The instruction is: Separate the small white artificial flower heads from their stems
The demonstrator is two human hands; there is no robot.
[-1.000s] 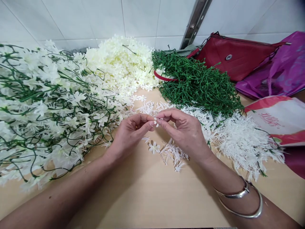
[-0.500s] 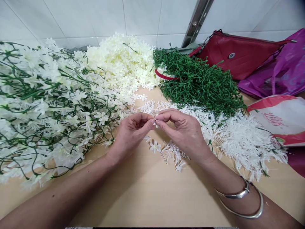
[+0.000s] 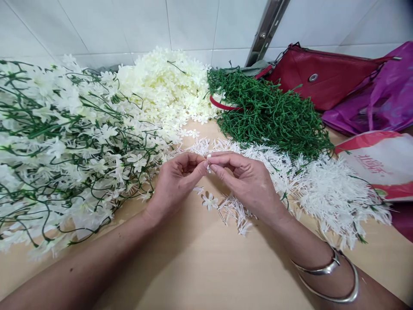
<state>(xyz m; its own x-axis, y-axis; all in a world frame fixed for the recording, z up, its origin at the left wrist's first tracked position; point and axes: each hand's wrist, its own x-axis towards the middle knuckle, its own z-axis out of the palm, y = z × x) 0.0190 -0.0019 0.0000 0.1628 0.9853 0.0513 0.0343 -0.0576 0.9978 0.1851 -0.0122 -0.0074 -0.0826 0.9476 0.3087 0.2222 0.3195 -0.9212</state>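
My left hand [image 3: 179, 181] and my right hand [image 3: 245, 183] meet fingertip to fingertip above the table. Between their pinched fingers is a small white flower piece [image 3: 209, 168], mostly covered by the fingertips. Just below them a loose white flower [image 3: 210, 201] lies on the wood-coloured table [image 3: 200, 262], beside a few white stamen pieces [image 3: 237, 211]. A large heap of white stamens [image 3: 335, 189] spreads right of my right hand. Left of my left hand lies a pile of white flowers on green stems [image 3: 80, 155].
Cream blossoms [image 3: 171, 86] are heaped at the back, with green stems [image 3: 271, 116] to their right. Farther right are a red bag [image 3: 322, 73], a purple plastic bag [image 3: 383, 94] and a white-and-red bag [image 3: 380, 163]. A tiled wall [image 3: 193, 26] stands behind.
The fingertips of both hands have shifted very slightly left, still pinched together on the small flower piece. The surroundings sit slightly lower in view.
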